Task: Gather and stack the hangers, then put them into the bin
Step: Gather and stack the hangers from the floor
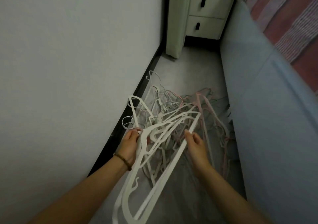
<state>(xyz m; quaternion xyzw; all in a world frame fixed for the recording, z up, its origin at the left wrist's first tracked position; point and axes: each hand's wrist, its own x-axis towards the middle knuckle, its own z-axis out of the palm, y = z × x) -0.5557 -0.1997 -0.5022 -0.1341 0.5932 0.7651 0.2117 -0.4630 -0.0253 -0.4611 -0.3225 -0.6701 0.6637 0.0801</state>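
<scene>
A bundle of white plastic hangers (170,164) was held over the grey floor (192,65). Its long axis ran from the person forward, slanted toward the pale blue bed (268,103). The left hand (130,145) was closed around the necks on the side away from the bed. The fingers (188,135) of the right hand (197,146) pinched the straight bar, nearer the bed. A tangled pile of white, pink and grey hangers (189,106) lay just beside the bed. No bin was seen.
</scene>
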